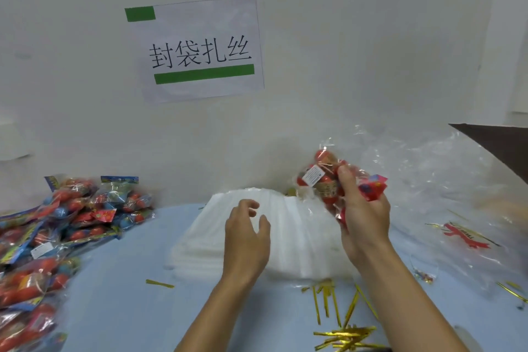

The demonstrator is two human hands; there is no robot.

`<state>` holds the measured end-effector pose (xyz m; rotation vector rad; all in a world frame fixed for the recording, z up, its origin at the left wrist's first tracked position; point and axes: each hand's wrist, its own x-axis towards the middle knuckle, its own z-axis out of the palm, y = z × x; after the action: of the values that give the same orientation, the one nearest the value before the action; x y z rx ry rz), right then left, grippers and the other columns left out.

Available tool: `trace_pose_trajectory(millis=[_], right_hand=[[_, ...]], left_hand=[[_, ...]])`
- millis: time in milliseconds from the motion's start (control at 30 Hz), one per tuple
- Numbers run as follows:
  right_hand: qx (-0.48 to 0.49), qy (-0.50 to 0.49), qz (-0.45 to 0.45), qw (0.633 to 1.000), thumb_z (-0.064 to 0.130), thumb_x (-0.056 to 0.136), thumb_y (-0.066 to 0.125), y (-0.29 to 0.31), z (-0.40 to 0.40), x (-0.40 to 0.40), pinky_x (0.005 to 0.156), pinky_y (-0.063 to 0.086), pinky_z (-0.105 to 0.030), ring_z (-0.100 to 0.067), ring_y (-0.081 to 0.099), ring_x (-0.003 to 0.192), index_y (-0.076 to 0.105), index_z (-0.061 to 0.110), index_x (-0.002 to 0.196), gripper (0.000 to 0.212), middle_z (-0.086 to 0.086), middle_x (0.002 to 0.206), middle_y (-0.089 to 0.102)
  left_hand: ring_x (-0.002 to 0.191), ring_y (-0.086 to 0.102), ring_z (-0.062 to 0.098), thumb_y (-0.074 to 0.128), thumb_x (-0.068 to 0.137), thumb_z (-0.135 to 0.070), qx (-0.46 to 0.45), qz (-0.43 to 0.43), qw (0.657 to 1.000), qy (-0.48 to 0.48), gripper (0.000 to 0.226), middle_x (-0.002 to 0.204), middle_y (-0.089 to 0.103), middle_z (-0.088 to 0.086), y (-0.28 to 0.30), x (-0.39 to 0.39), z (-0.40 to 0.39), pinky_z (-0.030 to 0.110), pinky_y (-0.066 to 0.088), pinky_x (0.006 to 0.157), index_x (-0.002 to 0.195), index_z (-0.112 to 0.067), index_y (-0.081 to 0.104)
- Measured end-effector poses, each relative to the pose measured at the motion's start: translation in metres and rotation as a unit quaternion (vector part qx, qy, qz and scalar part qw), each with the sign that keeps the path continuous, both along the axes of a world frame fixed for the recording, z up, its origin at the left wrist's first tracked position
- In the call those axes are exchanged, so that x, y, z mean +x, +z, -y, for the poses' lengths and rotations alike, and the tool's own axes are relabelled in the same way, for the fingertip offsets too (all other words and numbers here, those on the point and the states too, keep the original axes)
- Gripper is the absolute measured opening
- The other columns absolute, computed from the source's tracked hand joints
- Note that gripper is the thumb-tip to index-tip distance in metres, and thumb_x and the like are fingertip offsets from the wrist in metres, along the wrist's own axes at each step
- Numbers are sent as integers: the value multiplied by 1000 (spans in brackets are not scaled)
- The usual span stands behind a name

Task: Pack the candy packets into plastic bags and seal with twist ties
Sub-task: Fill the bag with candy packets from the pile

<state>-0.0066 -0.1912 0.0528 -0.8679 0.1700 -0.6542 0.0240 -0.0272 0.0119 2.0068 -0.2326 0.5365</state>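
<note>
Right hand (363, 208) fingers (347, 180) closed round a clear-wrapped packet of red candies (323, 177), raised over the stack of white plastic bags (288, 237). Left hand (247, 234) spread, empty, above that stack. Risk: slippery film may slide; gold twist ties (343, 334) lie loose on the bench, easily scattered.

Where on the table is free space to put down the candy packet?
Bare blue table lies between the candy pile, the white bag stack and the left forearm; one stray tie lies there. The right is crowded: gold twist ties and loose clear plastic.
</note>
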Motion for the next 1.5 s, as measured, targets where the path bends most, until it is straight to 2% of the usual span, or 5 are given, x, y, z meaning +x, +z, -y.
trace_pose_trajectory(millis=[200,367,700,867,1500], right_hand=[[86,-70,7,994,30,90,74,1,21,1,90,59,-46,-29,73,101,65,12,123,38,-9,112,75],[111,-81,11,990,33,89,75,0,25,2,65,60,-29,-21,75,92,66,13,122,39,-5,103,77],[110,-45,19,993,31,90,73,-2,26,3,73,60,-34,-28,74,98,63,12,123,40,-10,106,76],[101,-38,12,994,29,89,75,-3,21,4,80,61,-39,-23,75,95,67,15,115,30,-7,103,77],[-122,111,-43,985,23,90,73,-17,-22,6,82,60,-46,-32,75,93,70,12,107,20,-11,99,77]], left_hand=[[116,40,21,41,86,13,351,67,930,-81,78,130,44,-2,25,47,45,35,49,72,145,-37,33],[135,26,31,43,85,15,473,55,874,-95,93,159,21,4,25,84,75,40,49,92,154,-43,19],[131,34,23,64,92,-23,282,32,956,-69,6,140,46,-2,9,94,85,41,28,102,89,-25,60],[68,48,28,56,77,-12,218,81,972,29,14,67,53,3,43,79,52,34,35,59,67,-11,46],[111,36,18,72,84,-37,116,25,964,238,46,113,41,-5,13,-24,-30,25,23,84,126,-26,55]])
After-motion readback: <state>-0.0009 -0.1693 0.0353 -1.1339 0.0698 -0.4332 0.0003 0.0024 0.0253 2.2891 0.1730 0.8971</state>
